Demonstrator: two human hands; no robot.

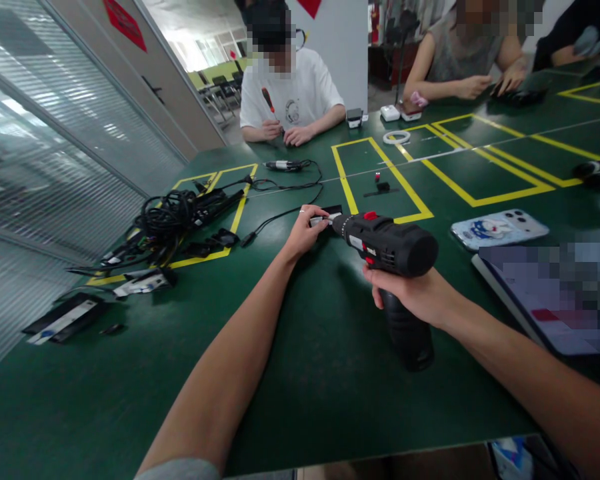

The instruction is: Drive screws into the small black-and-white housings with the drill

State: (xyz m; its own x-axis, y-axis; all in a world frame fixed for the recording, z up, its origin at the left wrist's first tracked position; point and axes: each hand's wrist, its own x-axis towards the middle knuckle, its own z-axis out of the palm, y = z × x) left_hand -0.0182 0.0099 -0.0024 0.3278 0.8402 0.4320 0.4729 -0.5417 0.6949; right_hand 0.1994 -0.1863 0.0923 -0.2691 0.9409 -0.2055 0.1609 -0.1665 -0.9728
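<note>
A black cordless drill with red switches is held by its grip in my right hand. Its chuck points forward and left, and the bit end meets a small black device with a light label. My left hand has its fingers closed on that device near the bit, steadying it on the green table. The bit's exact contact point is too small to tell. A black cable runs left from the device, past my left hand, to a plug.
Tangled black cables and adapters lie at left. A phone and a laptop sit at right. Across the table, a person holds a screwdriver; another person sits further right. A white ring lies ahead.
</note>
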